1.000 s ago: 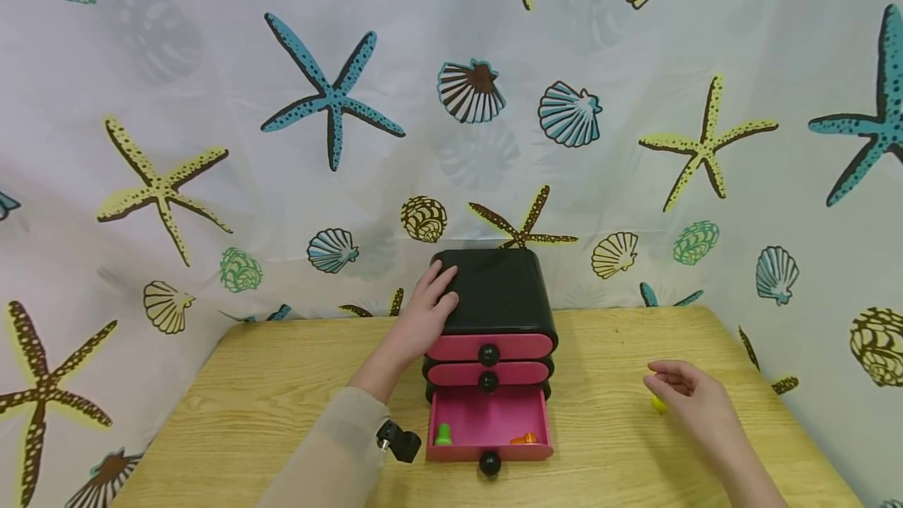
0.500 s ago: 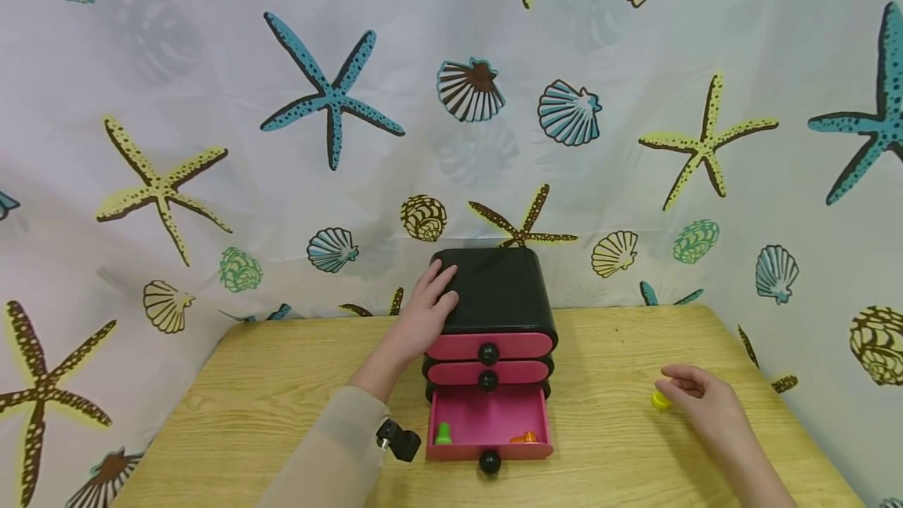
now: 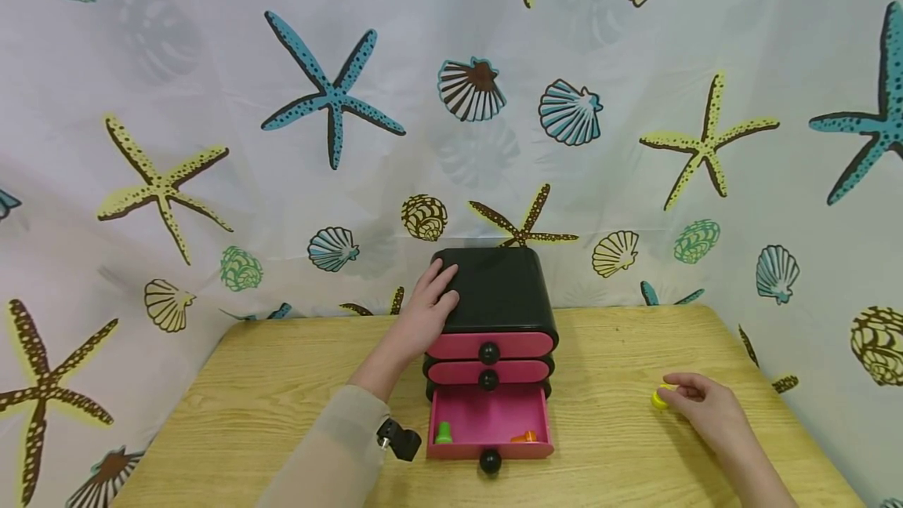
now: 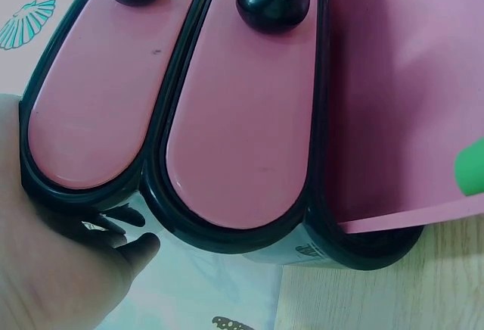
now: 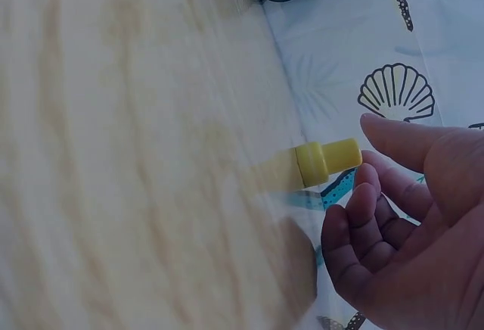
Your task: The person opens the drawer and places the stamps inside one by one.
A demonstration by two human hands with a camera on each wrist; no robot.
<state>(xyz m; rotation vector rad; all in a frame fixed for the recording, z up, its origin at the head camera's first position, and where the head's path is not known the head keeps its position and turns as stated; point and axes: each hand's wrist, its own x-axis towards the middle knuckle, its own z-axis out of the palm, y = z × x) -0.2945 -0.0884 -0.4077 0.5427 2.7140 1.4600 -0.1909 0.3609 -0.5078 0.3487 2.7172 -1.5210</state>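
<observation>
My left hand (image 3: 418,318) rests on the left side of a small black cabinet (image 3: 497,288) with pink drawers; its fingers lie on the top, and the left wrist view shows the hand (image 4: 57,277) at the cabinet's edge. A yellow peg-like piece (image 5: 329,162), wide at the base and narrower at the stem, stands upright on the wooden table. Close around its stem are the thumb and bent fingers of my right hand (image 3: 708,411). In the right wrist view a small gap shows between thumb and stem.
The bottom drawer (image 3: 487,414) is pulled out. Inside it are a green piece (image 3: 443,434) at the left and an orange piece (image 3: 525,437) at the right. Both upper drawers (image 3: 462,346) are closed. A cloth printed with starfish and shells (image 3: 487,163) hangs behind the table (image 3: 282,382).
My right hand has shifted right and slightly nearer, then lowered, so its thumb now overlaps the yellow piece. My left hand and the drawers have stayed put.
</observation>
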